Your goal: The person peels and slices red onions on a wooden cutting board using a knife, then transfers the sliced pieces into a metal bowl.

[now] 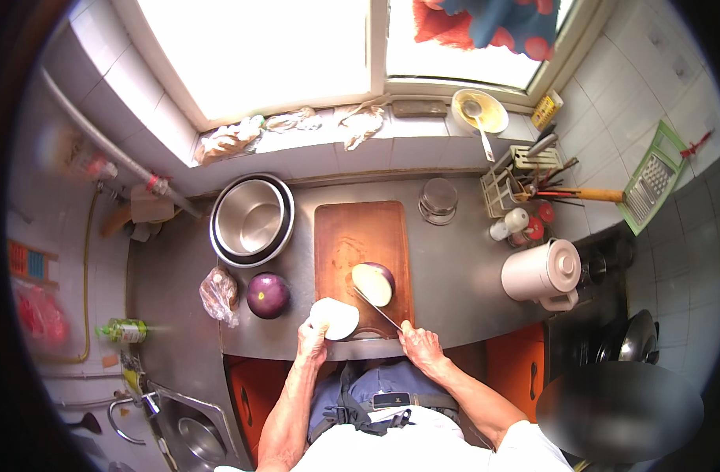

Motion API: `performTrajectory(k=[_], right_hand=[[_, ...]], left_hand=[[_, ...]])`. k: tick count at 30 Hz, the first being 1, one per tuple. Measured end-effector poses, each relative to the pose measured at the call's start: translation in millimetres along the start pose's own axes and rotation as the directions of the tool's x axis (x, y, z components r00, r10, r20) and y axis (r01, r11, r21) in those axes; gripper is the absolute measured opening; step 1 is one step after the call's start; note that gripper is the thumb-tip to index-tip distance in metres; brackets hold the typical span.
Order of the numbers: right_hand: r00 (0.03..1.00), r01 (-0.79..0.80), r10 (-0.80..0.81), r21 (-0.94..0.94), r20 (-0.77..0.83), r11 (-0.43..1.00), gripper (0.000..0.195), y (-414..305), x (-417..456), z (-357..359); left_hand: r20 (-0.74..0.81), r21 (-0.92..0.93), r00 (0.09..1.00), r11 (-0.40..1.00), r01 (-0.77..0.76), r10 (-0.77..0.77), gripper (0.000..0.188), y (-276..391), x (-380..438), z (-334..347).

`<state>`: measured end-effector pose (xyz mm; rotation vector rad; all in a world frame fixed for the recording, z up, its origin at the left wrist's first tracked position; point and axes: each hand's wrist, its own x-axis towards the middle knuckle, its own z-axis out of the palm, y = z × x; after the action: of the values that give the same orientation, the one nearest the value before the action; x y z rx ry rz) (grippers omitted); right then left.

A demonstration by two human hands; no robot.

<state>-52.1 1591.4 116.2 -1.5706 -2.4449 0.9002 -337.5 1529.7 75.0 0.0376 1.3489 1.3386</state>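
Note:
My left hand (312,340) grips a smooth white rounded object (336,318) over the near left corner of the wooden cutting board (342,224). Whether it is a bowl or a pale cut piece, I cannot tell. In my right hand (422,345) is a knife (378,309), its thin blade angled up and left across the board. The blade's tip appears beside a cut eggplant (373,284), whose pale face is towards me and whose purple skin shows behind. A whole round eggplant (268,295) sits on the counter left of the board.
Nested metal bowls (250,218) and a plastic-wrapped bundle (219,295) are at left. To the right stand a beige pitcher (537,271), shaker bottles (510,223), a utensil rack (504,192) and stacked round containers (438,199). A sink (233,439) is at lower left.

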Motion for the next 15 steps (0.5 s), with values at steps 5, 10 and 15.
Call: performTrajectory(k=[5,10,15], right_hand=[[1.000,0.005,-0.005,-0.006,0.012,1.000,0.019,-3.5,3.5,-10.1],[0.998,-0.001,0.002,-0.020,0.056,1.000,0.019,-2.0,6.2,-9.9],[0.998,-0.021,0.025,-0.054,0.066,0.998,0.022,-1.9,6.6,-9.3]], left_hand=[[-0.018,-0.109,0.999,0.993,0.040,-0.042,0.039,14.0,-26.6,-32.2],[-0.238,-0.203,0.969,0.972,-0.115,0.065,0.043,14.0,-52.2,-126.3],[-0.520,-0.249,0.823,0.882,-0.401,0.228,0.044,56.6,-30.4,-229.2]])
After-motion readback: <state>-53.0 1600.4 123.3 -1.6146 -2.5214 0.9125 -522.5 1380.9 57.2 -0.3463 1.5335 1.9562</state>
